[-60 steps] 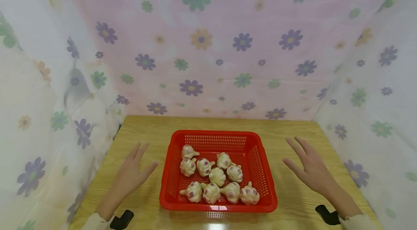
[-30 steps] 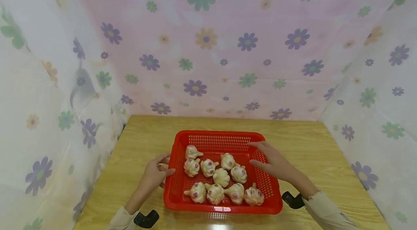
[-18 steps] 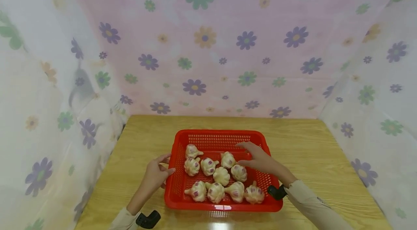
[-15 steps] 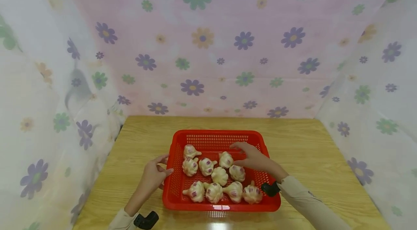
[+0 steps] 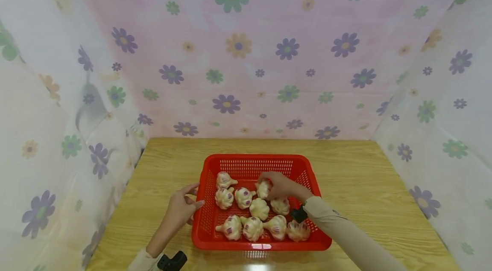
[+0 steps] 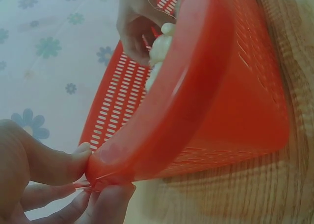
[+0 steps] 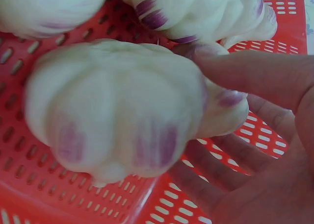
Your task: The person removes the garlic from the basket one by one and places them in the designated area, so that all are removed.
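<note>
A red plastic basket (image 5: 226, 245) with slotted walls stands on the table and holds several garlic bulbs, cream with purple patches. My left hand (image 5: 180, 208) pinches the basket's left rim; in the left wrist view the thumb (image 6: 61, 166) lies on the rim's edge, with fingertips beneath it. Inside the basket, my right hand (image 5: 283, 186) has its thumb and fingers around a garlic bulb (image 5: 263, 189) in the back middle. In the right wrist view another garlic bulb (image 7: 115, 106) in front partly hides that grip, and the thumb (image 7: 255, 72) touches the bulb behind.
The basket sits on a light wood table (image 5: 165, 155). Flower-print cloth (image 5: 250, 70) hangs at the back and both sides. A row of garlic bulbs (image 5: 253, 228) lies along the basket's front. Black wrist cameras (image 5: 172, 261) are worn on both arms.
Both hands came inward from beside the basket. My left hand took hold of the left rim. My right hand moved left over the right side and down onto a garlic bulb.
</note>
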A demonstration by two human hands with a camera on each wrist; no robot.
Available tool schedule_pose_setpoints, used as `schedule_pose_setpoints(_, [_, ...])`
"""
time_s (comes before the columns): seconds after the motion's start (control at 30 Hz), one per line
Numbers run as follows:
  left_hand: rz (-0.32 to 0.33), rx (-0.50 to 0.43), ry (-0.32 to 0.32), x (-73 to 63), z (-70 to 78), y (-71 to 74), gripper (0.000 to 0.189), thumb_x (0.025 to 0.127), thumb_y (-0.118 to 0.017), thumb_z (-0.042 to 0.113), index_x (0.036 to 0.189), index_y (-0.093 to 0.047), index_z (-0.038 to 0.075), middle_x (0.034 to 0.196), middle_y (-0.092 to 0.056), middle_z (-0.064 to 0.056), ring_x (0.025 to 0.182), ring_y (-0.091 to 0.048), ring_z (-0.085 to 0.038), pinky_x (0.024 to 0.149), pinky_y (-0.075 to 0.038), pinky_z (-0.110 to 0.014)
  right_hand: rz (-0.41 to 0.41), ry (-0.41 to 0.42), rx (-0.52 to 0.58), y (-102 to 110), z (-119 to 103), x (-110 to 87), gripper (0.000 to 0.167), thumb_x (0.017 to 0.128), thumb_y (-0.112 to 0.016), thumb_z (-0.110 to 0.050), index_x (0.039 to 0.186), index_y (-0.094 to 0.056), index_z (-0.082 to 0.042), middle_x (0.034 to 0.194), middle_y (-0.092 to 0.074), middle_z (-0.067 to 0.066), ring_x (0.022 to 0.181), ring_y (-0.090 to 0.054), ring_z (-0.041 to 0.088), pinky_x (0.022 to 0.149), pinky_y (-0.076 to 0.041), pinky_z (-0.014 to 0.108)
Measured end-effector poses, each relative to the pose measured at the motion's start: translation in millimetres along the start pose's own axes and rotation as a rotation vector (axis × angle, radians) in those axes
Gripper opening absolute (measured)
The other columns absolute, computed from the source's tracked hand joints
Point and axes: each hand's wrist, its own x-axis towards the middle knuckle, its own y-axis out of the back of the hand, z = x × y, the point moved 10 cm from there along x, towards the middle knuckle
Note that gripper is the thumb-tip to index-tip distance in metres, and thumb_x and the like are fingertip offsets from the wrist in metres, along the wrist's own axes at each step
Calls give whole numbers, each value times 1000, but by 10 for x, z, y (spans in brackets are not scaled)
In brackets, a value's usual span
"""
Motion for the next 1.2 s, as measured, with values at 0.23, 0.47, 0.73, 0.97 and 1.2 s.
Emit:
schedule_pose_setpoints(0.23, [0, 0, 2, -2, 4, -4, 53, 81, -69, -4, 132, -54, 2, 102, -56, -13, 55, -57, -18, 39, -50, -38, -8, -39, 6, -21, 4, 64, 36, 74, -75, 4, 104, -59, -8, 95, -51, 8, 57, -41, 17, 48, -39, 29])
schedule_pose_setpoints(0.47, [6, 5, 5, 13, 23, 24, 53, 81, -68, -4, 132, -54, 3, 102, -56, -13, 53, -57, -18, 40, -50, -38, 18, -31, -2, 20, 5, 109, 34, 75, -76, 0, 103, -61, -9, 106, -54, 8, 58, -43, 16, 49, -41, 28])
schedule_pose_setpoints(0.73, [-1, -10, 5, 16, 35, 10, 53, 81, -68, -5, 132, -54, 1, 102, -56, -14, 55, -57, -19, 40, -51, -38, 99, -11, 4, 227, -82, 60, 32, 76, -79, -12, 103, -61, -13, 109, -55, 5, 78, -47, 21, 60, -45, 32])
schedule_pose_setpoints(0.97, [-13, -16, 3, 6, 33, -36, 52, 82, -68, -4, 132, -54, 2, 102, -56, -14, 56, -57, -19, 40, -50, -38, 145, 6, 43, 472, -226, -110, 34, 79, -77, -22, 107, -60, -16, 115, -53, 3, 84, -51, 21, 68, -48, 34])
schedule_pose_setpoints(1.2, [6, -17, 31, -22, -23, -4, 52, 82, -69, -2, 131, -54, 3, 102, -57, -13, 55, -57, -19, 40, -50, -38, 200, 36, 91, 713, -354, -281, 36, 80, -76, -25, 111, -60, -17, 118, -54, 5, 73, -57, 22, 62, -51, 43])
